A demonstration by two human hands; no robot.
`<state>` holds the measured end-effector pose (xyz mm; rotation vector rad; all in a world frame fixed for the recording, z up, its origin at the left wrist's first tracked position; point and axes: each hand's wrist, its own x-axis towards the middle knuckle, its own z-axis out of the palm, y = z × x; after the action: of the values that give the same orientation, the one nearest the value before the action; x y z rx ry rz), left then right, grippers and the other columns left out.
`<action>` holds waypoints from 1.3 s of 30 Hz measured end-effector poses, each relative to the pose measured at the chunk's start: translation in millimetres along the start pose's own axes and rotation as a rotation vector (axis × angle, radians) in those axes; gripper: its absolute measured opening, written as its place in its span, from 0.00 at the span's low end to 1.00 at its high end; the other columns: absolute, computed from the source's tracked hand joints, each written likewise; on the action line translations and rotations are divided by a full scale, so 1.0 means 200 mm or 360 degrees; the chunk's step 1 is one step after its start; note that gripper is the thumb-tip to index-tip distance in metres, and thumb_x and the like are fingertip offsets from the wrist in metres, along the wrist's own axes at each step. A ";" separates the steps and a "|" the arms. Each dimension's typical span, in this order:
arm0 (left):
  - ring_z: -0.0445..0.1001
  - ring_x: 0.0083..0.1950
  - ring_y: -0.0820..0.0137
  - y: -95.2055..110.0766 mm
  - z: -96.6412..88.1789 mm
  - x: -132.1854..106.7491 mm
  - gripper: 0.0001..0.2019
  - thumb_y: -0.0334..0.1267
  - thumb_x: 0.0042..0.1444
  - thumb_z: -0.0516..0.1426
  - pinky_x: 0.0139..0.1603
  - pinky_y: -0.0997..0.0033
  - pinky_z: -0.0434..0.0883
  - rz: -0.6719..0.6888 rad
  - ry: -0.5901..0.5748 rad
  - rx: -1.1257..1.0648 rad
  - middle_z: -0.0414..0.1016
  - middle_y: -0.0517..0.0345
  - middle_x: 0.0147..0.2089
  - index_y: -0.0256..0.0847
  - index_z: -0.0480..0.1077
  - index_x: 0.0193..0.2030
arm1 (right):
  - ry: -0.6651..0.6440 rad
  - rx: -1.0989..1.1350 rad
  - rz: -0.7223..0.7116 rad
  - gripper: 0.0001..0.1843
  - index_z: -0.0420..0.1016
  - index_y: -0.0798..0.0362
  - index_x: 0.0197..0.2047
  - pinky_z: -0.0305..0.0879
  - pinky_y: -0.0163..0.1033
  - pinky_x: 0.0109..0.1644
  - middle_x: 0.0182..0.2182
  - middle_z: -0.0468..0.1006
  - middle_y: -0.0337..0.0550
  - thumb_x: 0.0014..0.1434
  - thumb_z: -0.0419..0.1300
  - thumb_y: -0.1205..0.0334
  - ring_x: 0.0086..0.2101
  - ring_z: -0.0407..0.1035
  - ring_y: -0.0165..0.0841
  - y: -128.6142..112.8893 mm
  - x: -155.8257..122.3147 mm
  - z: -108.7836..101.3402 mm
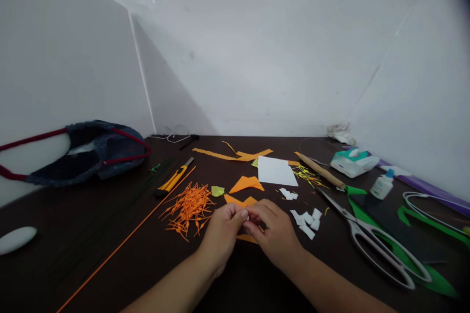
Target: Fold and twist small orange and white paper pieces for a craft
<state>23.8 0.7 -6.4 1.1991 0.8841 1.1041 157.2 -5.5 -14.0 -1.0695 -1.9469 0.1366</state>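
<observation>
My left hand (224, 225) and my right hand (273, 227) meet at the middle of the dark table, thumbs and fingertips pinched together. A tiny pale bit shows between the fingertips, too small to name. Just beyond the fingers lie orange paper pieces (235, 200), partly covered by my hands, and a folded orange piece (246, 184). Another orange strip (247, 238) shows below my hands. A pile of thin orange twisted strands (191, 208) is left of my left hand. Torn white pieces (306, 222) lie right of my right hand.
A white sheet (277, 171) and long orange strips (235, 155) lie farther back. Large scissors (367, 234), a glue bottle (382, 185), a tissue pack (354, 161) and green material (422, 274) are at right. A yellow cutter (172, 181), an orange stick (125, 242) and a denim bag (106, 151) are at left.
</observation>
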 end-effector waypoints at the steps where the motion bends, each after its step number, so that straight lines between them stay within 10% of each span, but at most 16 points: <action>1: 0.65 0.26 0.74 0.00 0.00 0.00 0.09 0.37 0.52 0.54 0.30 0.75 0.62 0.0003 0.0002 -0.0003 0.68 0.61 0.22 0.35 0.64 0.24 | 0.0015 0.0003 -0.0015 0.02 0.70 0.52 0.31 0.61 0.38 0.34 0.26 0.70 0.41 0.52 0.56 0.67 0.30 0.63 0.33 0.00 0.00 0.00; 16: 0.65 0.24 0.73 0.00 0.02 0.00 0.09 0.37 0.51 0.52 0.30 0.72 0.65 -0.0164 -0.0087 -0.0075 0.66 0.61 0.21 0.35 0.65 0.24 | -0.0010 -0.0735 -0.0324 0.14 0.66 0.54 0.23 0.53 0.40 0.31 0.22 0.68 0.43 0.57 0.46 0.69 0.25 0.59 0.34 0.01 0.00 0.00; 25: 0.68 0.32 0.72 0.03 -0.01 -0.02 0.05 0.30 0.50 0.54 0.34 0.75 0.63 0.0562 -0.0032 0.1071 0.72 0.60 0.29 0.40 0.71 0.31 | -0.0221 -0.0129 0.0176 0.16 0.58 0.53 0.22 0.51 0.32 0.26 0.19 0.62 0.35 0.61 0.44 0.61 0.22 0.59 0.28 0.03 -0.01 -0.04; 39: 0.67 0.26 0.73 0.02 -0.02 -0.04 0.06 0.34 0.51 0.56 0.29 0.76 0.62 0.0670 -0.0100 0.1282 0.70 0.60 0.23 0.40 0.71 0.24 | -0.0362 0.0292 0.0269 0.21 0.51 0.53 0.18 0.46 0.32 0.23 0.16 0.53 0.32 0.60 0.44 0.54 0.19 0.52 0.26 0.03 -0.01 -0.06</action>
<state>17.2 -6.1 -2.6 2.1482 1.0999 1.0491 170.8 -6.6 -10.1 -1.1339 -1.9958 0.5403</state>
